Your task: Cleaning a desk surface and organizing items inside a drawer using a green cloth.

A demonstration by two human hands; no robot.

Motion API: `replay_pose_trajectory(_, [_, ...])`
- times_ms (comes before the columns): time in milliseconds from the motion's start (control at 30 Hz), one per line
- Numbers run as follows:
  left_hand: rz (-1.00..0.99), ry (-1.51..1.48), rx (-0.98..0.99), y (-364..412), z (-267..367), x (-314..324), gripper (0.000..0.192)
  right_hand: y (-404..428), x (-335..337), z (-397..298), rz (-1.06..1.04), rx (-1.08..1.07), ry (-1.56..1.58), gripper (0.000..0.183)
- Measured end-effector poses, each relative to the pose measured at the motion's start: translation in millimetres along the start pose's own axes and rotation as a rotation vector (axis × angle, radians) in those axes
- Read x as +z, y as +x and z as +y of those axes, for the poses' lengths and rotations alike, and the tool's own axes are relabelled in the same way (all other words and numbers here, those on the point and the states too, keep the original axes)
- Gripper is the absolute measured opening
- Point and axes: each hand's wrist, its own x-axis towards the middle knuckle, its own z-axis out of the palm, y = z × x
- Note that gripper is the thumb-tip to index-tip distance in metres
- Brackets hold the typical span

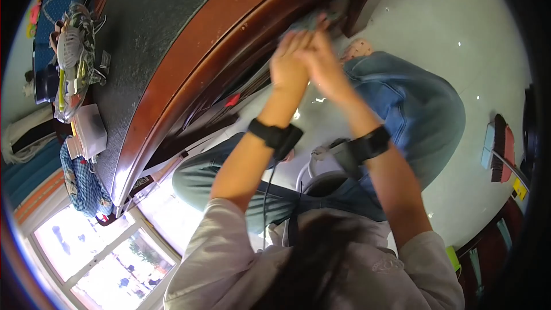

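My left hand (289, 62) and my right hand (322, 65) meet in front of the wooden table's edge (198, 58), fingers pointing away from me. They overlap, and motion blurs the fingers. Just beyond the fingertips is a grey-green, cloth-like thing (306, 21), partly hidden by my fingers and blurred. Whether either hand grips it, I cannot tell. A black band (275, 137) is strapped round my left wrist, with a cable hanging from it. Another black band (369, 144) circles my right wrist.
On the dark tabletop (150, 21) lie a clear plastic bag of items (75, 60), a translucent box (89, 131) and a blue checked cloth (84, 181). My jeans-clad knees (413, 107) flank my arms. A broom head (503, 150) stands on the pale floor (452, 73) at right.
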Motion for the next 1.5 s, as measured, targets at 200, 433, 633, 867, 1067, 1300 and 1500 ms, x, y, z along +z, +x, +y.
replay_pose_trajectory(200, [-0.250,0.155,0.100,-124.8,-64.8,-15.6,0.036,-70.1,104.0,13.2,-0.190,0.169,0.346,0.084])
replay_pose_trajectory(433, [-0.228,-0.034,-0.120,-48.1,-1.1,29.6,0.026,-27.0,35.7,28.7,-0.054,0.058,0.038,0.084])
replay_pose_trajectory(633, [0.150,-0.143,-0.055,33.5,28.5,51.5,0.031,25.9,-40.5,-23.2,0.048,0.278,0.299,0.063])
replay_pose_trajectory(867, [-0.289,-0.103,-0.014,-60.7,-9.6,54.8,0.033,-33.0,53.6,68.1,0.067,0.047,0.081,0.089])
replay_pose_trajectory(1067, [-0.209,-0.050,-0.131,-90.9,-21.3,71.4,0.057,-34.6,65.6,29.3,-0.002,0.242,0.311,0.085])
replay_pose_trajectory(1300, [0.219,-0.160,-0.138,63.7,48.9,25.0,0.031,38.3,-62.9,-29.0,0.079,0.199,0.294,0.077])
replay_pose_trajectory(1500, [0.114,-0.134,-0.022,18.7,18.1,44.4,0.039,18.9,-18.9,-4.1,0.034,0.134,0.167,0.078])
